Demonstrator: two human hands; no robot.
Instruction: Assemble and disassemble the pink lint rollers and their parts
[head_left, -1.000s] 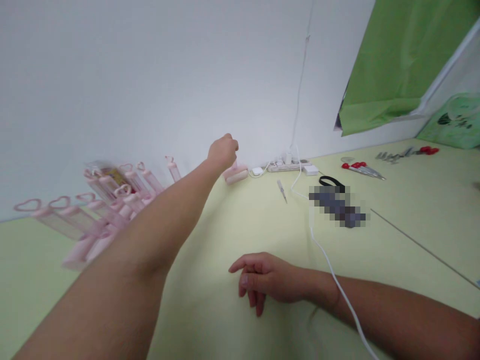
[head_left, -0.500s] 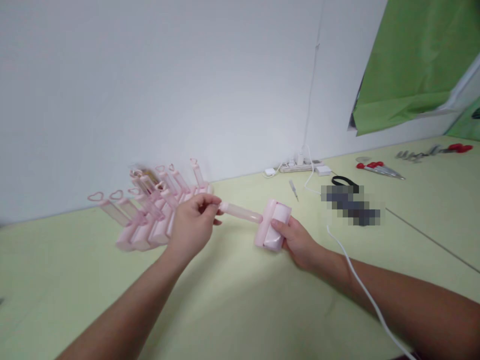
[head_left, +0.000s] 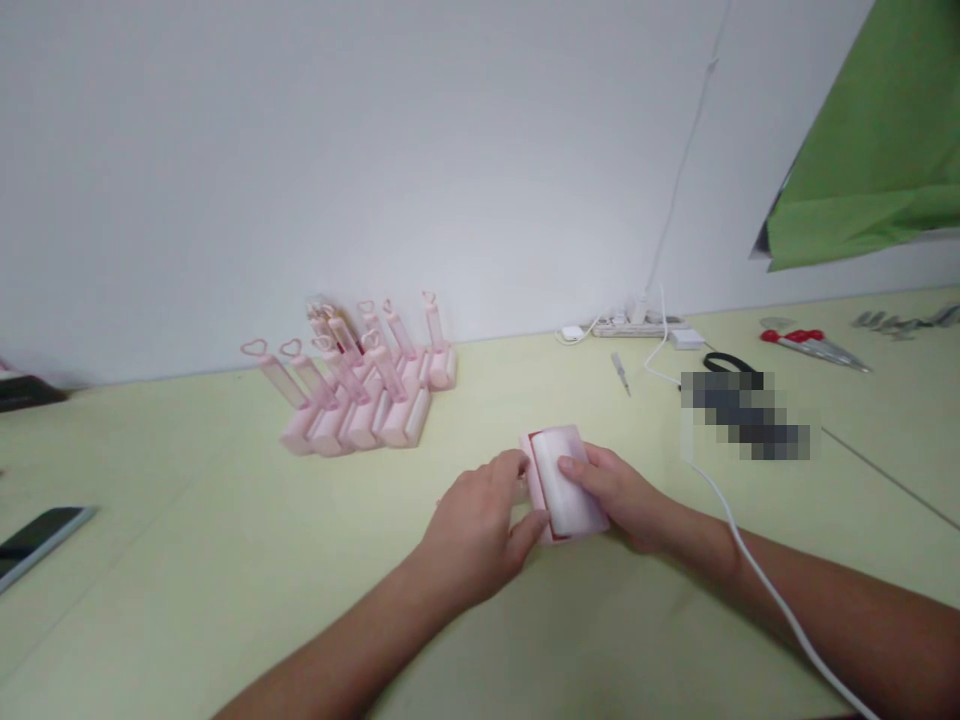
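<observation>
A: What is held, and where?

B: A pink roller (head_left: pixel 566 495) is held at the near middle of the desk (head_left: pixel 187 580), in front of a cluster of similar rollers (head_left: pixel 367 425). Whether the desk is touched by it cannot be told.

A: How are the hands placed?

B: The head is clamped by the right hand (head_left: pixel 622 490), its thumb laid across the white roll. The left hand (head_left: pixel 476 520) is set at the pink edge, finger and thumb apart; whether that edge is pinched cannot be told. The handle is mostly hidden beneath it.

A: What has just changed?

B: Half a second ago, the handle's end was held by the left hand; now the head is met. A red strip (head_left: pixel 560 538) is now plainly shown along the roll.

A: What is meant by that?

B: Attention seems to have been shifted from handle to head.
</observation>
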